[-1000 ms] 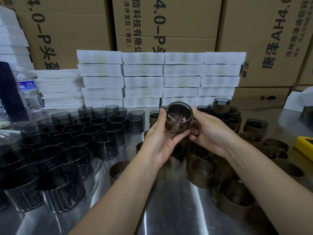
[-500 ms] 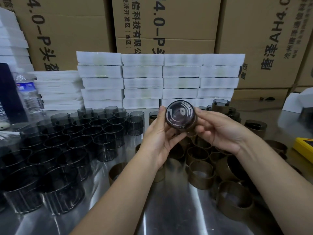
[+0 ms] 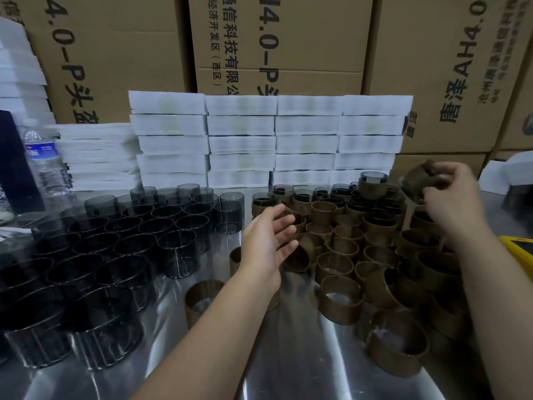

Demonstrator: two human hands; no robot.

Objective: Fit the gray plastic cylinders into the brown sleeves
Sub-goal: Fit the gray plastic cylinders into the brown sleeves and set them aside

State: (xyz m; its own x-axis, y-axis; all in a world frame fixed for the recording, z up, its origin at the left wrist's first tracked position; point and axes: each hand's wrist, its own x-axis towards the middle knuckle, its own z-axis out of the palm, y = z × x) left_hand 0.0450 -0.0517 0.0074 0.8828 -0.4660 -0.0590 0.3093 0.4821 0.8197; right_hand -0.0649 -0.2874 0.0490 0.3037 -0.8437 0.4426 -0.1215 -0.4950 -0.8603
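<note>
Several smoky gray plastic cylinders [image 3: 121, 243] stand packed together on the left half of the steel table. A crowd of empty brown sleeves [image 3: 340, 301] covers the right half. Behind them stand several fitted pieces [image 3: 372, 184], each a gray cylinder in a brown sleeve. My right hand [image 3: 452, 203] is raised at the far right and grips one fitted cylinder in its sleeve [image 3: 415, 180], which is blurred. Over the table's middle, at the edge of the sleeves, my left hand [image 3: 268, 241] hovers with relaxed, spread fingers and holds nothing.
Stacks of white foam trays [image 3: 271, 140] line the back, with cardboard boxes [image 3: 277, 39] behind them. A water bottle [image 3: 43, 166] stands at the far left. A yellow object [image 3: 519, 249] lies at the right edge. Bare steel table [image 3: 288, 365] shows in front.
Both hands held the cylinder and sleeve together at the centre. Now my right hand has carried the fitted piece up and to the right, and my left hand has let go and dropped lower.
</note>
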